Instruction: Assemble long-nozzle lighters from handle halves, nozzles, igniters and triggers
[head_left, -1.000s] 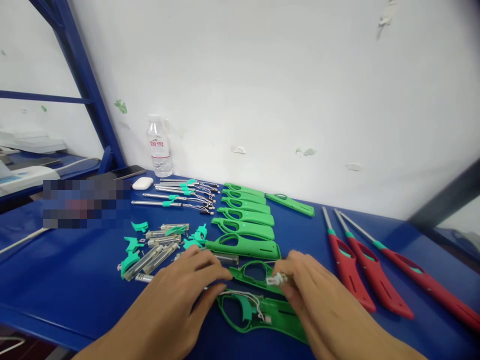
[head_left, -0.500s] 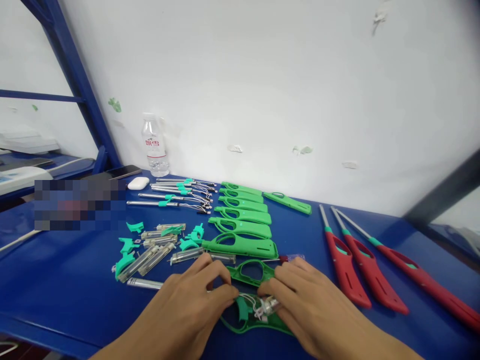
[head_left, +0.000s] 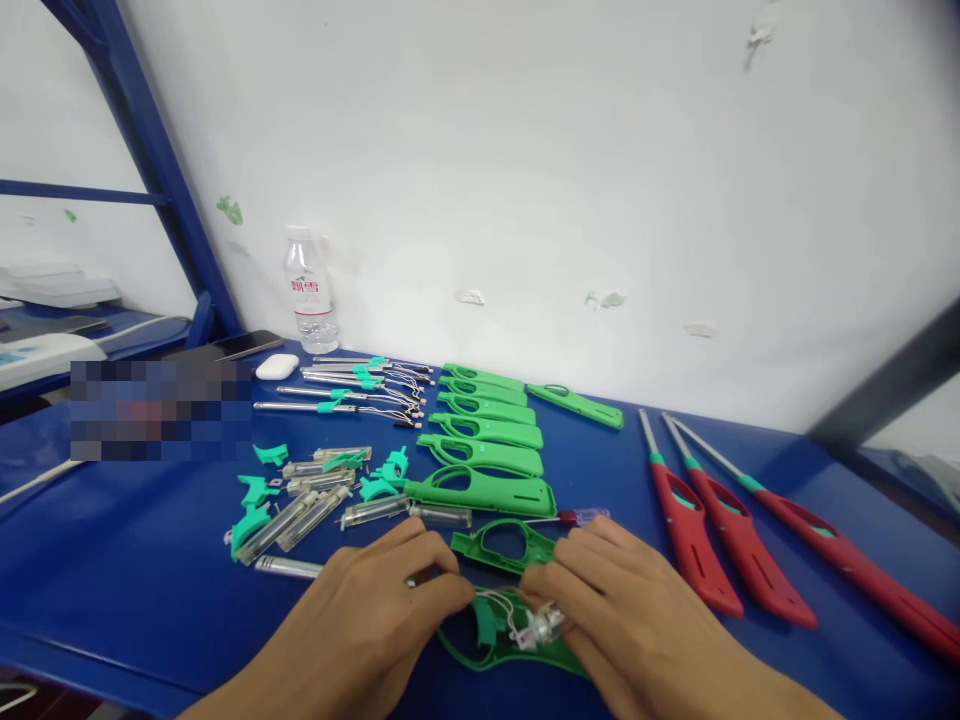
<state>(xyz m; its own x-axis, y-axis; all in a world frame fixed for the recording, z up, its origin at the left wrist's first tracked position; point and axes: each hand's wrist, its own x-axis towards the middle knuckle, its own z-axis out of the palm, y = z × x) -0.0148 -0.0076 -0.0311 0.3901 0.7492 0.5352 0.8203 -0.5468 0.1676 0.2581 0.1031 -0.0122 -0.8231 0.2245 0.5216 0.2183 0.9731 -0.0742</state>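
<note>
In front of me lies an open green lighter half-shell (head_left: 480, 660), with a teal trigger (head_left: 489, 625), thin white wires (head_left: 499, 598) and a clear fuel tank (head_left: 541, 628) inside. My left hand (head_left: 382, 610) is closed at its front end, thumb and forefinger pinched by the wires. A metal lighter tube (head_left: 289, 567) sticks out left from under that hand. My right hand (head_left: 615, 610) wraps the shell's rear end, its fingers against the tank. Just beyond, a second green half-shell (head_left: 499, 548) lies partly behind the right hand.
Further back are stacked green half-shells (head_left: 480, 430), metal tubes with wires (head_left: 322, 408), and loose tanks (head_left: 313, 520) among teal triggers (head_left: 251, 525). A screwdriver (head_left: 583, 516) lies past my right hand. Red lighters (head_left: 694, 540) lie right; a bottle (head_left: 311, 300) stands against the wall.
The right fingers have shifted slightly, and more of the clear tank shows. My left hand has moved slightly down and left, still by the wires.
</note>
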